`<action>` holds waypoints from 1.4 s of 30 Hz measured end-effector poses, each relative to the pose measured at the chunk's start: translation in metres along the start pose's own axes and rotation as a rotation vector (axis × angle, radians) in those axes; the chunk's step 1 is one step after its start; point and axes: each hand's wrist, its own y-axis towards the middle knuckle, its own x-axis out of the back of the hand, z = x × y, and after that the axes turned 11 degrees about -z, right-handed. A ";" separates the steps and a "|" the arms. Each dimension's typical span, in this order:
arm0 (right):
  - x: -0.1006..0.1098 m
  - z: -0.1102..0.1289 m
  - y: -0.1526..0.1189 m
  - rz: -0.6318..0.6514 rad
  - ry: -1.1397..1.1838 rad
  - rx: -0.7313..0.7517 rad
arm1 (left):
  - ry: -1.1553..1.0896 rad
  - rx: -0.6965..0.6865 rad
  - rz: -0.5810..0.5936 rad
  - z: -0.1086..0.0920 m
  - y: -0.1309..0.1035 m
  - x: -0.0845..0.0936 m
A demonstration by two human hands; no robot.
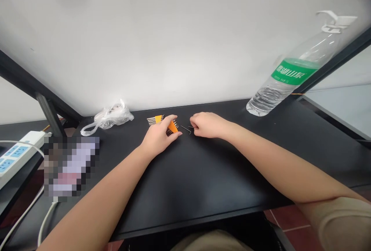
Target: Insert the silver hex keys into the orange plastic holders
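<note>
On the black table, my left hand (pixel 156 137) curls its thumb and fingers around an orange hex key holder (pixel 173 127). Silver keys stick out of the holder, and my palm covers part of it. Just behind that hand shows another orange piece (pixel 158 118) with several metal keys in a row; whether it belongs to the same set I cannot tell. My right hand (pixel 207 124) is closed in a pinch, with the thin tip of a hex key (pixel 191 127) poking out. Between the hands a small L-shaped hex key (pixel 186 128) lies on the table.
A crumpled clear plastic bag (pixel 111 116) lies by the wall at left. Nearer stands a blurred-out phone-like device (pixel 74 168) with a white cable (pixel 43 220). A white power strip (pixel 21 152) is at far left. At right stands a large water bottle (pixel 292 71).
</note>
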 end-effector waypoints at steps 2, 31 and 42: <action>0.003 0.006 -0.001 -0.029 0.121 0.087 | -0.002 0.001 -0.002 0.000 0.000 0.000; -0.002 0.029 -0.014 -0.227 -0.029 0.355 | 0.055 -0.096 0.048 -0.005 -0.001 0.001; -0.001 0.024 -0.005 -0.440 0.498 0.111 | -0.102 0.086 -0.079 0.000 -0.003 -0.001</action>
